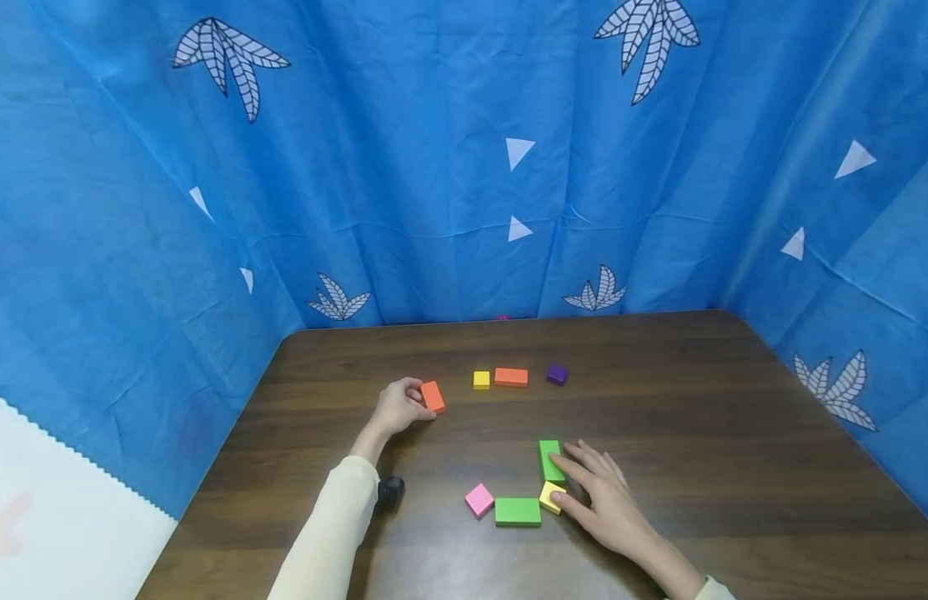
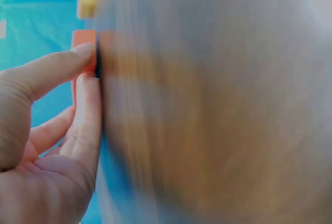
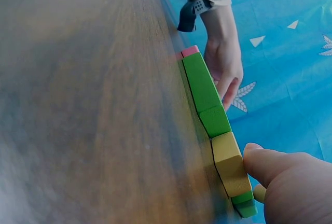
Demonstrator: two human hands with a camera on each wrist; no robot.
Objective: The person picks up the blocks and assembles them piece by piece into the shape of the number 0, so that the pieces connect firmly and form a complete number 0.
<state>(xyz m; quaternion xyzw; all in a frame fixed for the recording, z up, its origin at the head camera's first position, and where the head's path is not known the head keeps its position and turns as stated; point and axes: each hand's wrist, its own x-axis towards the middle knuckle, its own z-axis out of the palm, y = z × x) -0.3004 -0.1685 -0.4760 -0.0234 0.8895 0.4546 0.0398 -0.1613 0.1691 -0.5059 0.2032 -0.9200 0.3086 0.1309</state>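
My left hand (image 1: 398, 407) pinches an orange rectangular block (image 1: 433, 397) at the table's left middle. In the left wrist view the thumb and fingers are on that orange block (image 2: 84, 40). My right hand (image 1: 609, 507) lies fairly straight at the front. Its thumb touches a yellow block (image 1: 552, 497), and its index finger touches an upright-lying green block (image 1: 551, 462). The right wrist view shows the thumb against the side of the yellow block (image 3: 230, 164). Left of these lie a second green block (image 1: 518, 512) and a pink block (image 1: 479, 501), forming a bent row.
Farther back lie a small yellow block (image 1: 482, 381), another orange block (image 1: 512, 377) and a purple block (image 1: 557, 374). Blue patterned cloth (image 1: 448, 167) hangs behind and beside the brown wooden table (image 1: 696, 400). A black device (image 1: 390, 492) is on the left wrist.
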